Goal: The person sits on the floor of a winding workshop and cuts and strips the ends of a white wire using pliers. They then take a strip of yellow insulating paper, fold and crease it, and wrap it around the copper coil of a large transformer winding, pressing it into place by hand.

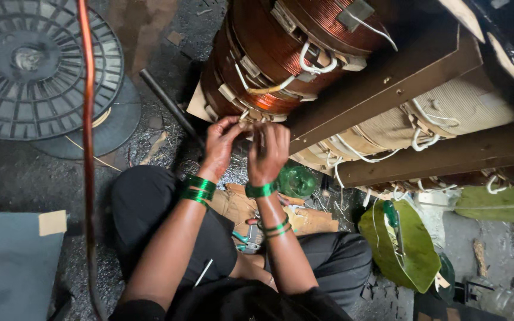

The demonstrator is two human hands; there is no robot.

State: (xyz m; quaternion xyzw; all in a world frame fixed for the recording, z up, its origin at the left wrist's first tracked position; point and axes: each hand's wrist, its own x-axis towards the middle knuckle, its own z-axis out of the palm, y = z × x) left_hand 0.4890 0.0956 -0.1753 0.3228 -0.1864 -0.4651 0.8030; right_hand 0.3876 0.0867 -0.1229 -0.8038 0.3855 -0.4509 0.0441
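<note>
A big coil of copper wire [269, 53] with white tape ties lies on its side above my lap, held under wooden beams [388, 83]. My left hand [220, 142] and my right hand [268, 148] are raised together at the coil's lower edge. Their fingers pinch at a small white tape end [251, 116] there. Which hand grips it is hard to tell, since the fingers overlap. Both wrists wear green bangles [197, 189]. A paler wrapped coil [447, 113] sits to the right.
A black plastic spool [31, 65] lies on the floor at the left. A copper wire strand [87, 148] runs down the left side. Pliers with green handles [245, 241] rest on my lap. Green sheets [406, 244] and a green roll [295, 181] lie to the right.
</note>
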